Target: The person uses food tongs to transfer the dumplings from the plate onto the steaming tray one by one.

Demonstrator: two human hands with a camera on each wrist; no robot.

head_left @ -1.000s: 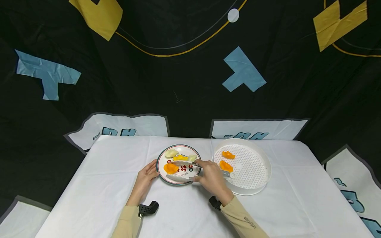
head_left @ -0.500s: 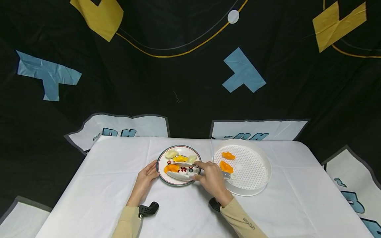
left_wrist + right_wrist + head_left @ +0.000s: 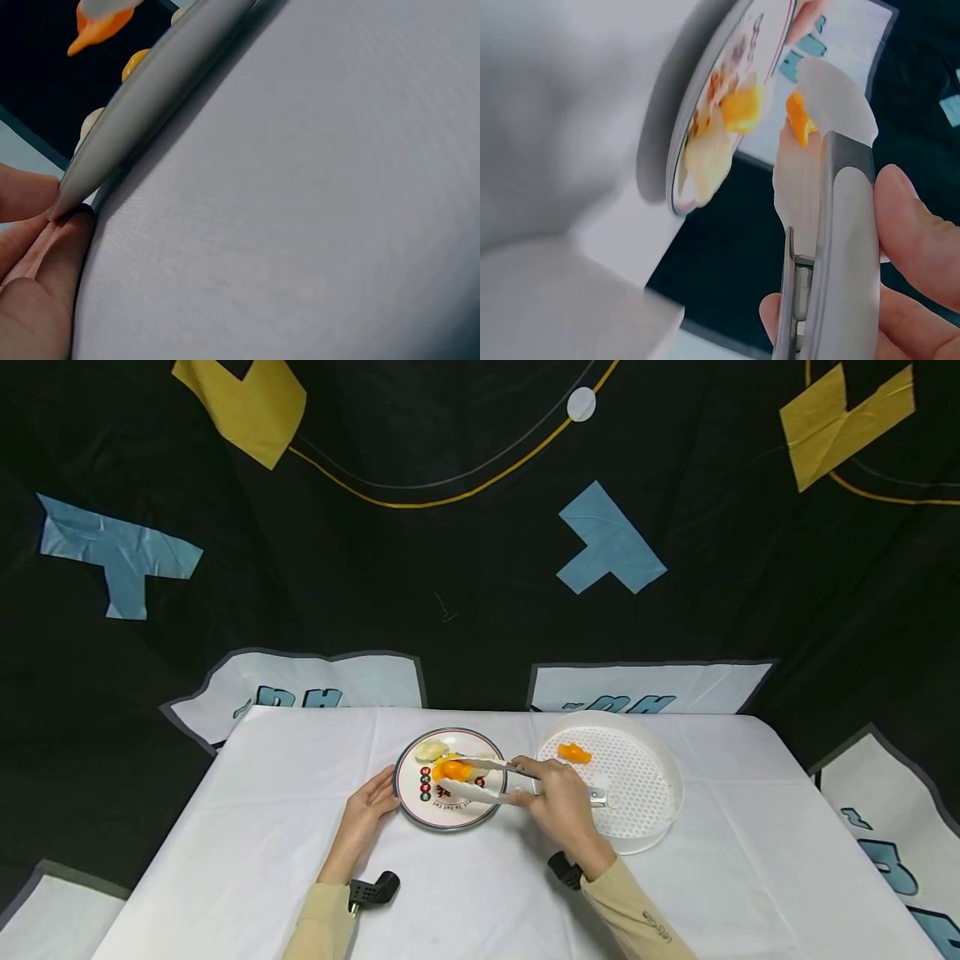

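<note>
In the head view my left hand grips the left rim of a round plate with printed lettering. The left wrist view shows the thumb above the rim and fingers below it. My right hand holds tongs with metal handles and pale tips. Between the tips is an orange, lumpy food-like piece, raised above the plate. On the plate lie a pale piece, a yellow piece and another pale piece, partly hidden by the tongs in the head view.
Right of the plate stands a round white basket with a perforated bottom and raised wall. One orange piece shows inside; my right hand covers part of the basket. A white cloth covers the table. Behind hangs a black backdrop.
The tongs have closed on the orange piece and lifted it from the plate's left side, moving up and right. My right hand now hides the basket's nearer orange piece. My left hand stays put.
</note>
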